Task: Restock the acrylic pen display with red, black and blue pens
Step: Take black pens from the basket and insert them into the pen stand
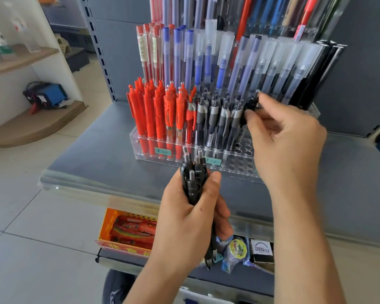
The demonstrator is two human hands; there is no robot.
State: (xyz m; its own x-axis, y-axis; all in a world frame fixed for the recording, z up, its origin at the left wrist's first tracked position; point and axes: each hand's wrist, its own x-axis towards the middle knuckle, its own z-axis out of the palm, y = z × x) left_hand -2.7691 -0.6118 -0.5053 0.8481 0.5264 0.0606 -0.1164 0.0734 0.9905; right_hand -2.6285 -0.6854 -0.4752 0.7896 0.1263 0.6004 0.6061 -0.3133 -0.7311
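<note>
While right hand point(287, 137) pinches one black pen point(251, 104) over the display point(154, 154) at 1 o'clock, left hand point(191, 218) grips the spare bundle point(193, 183). Light, stiff, slick; pinch mid-barrel.

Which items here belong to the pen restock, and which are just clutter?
Job:
- acrylic pen display
- bundle of black pens gripped by left hand
- single black pen pinched by right hand
- red pens already slotted

Lying about:
- orange box
- blue device
- tape rolls
</note>
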